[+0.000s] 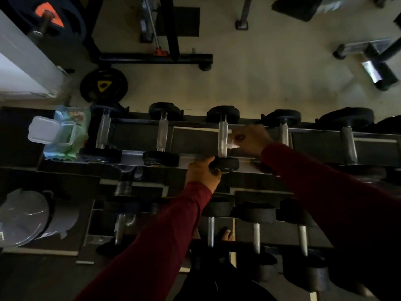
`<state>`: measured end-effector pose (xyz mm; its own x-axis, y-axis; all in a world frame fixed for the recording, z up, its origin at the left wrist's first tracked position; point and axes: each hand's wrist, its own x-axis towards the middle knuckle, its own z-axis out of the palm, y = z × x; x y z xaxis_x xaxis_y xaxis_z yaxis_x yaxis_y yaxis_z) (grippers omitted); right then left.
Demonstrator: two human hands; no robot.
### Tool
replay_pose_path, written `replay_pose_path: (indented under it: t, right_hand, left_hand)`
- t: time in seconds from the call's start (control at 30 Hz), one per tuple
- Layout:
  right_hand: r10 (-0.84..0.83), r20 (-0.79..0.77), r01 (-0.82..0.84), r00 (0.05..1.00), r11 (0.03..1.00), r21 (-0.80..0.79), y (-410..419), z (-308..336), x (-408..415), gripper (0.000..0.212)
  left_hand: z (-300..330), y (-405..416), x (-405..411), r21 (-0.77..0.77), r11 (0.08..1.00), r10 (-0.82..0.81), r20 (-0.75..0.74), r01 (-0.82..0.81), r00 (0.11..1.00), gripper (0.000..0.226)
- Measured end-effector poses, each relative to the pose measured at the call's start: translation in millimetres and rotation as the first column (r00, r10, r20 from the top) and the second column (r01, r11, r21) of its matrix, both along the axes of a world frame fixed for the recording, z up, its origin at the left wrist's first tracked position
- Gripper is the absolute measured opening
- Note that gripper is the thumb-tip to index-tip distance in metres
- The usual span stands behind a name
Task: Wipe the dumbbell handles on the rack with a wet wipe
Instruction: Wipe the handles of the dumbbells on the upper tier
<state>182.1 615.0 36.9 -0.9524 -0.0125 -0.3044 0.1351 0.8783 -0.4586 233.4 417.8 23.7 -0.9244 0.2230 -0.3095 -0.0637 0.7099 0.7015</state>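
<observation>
Just left of the right hand (251, 139), the shiny steel dumbbell handle (222, 139) is resting on the dark metal rack (195, 137); it is probably heavy, rigid and slick. That hand is pinching a limp white wet wipe (234, 145) against it, while the left hand (200, 173) is gripping the near black weight end (225, 165).

A white wet wipe (234, 144) is pinched in the right hand (251, 139) against the chrome handle (222, 139) of the third dumbbell on the top rack (195, 135). The near weight head (225, 165) is held by the left hand (201, 173).
</observation>
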Motion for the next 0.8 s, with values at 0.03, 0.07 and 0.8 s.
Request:
replay_pose_path:
  t: [0.03,0.07,0.8]
  right_hand:
    - [-0.127,0.017,0.128,0.992,0.990,-0.053,12,4,7,0.019]
    - [-0.204,0.058,0.208,0.977,0.975,-0.075,25,6,15,0.020]
    - [-0.329,0.206,0.326,0.921,0.944,0.050,165,-38,74,0.021]
  left_hand:
    - [5,4,2,-0.005,1.000,0.005,-0.013,-0.005,1.000,0.037]
    - [9,8,3,-0.006,1.000,0.003,-0.028,-0.003,1.000,0.031]
    - [4,197,39,-0.140,0.990,0.001,0.119,0.016,0.993,0.043]
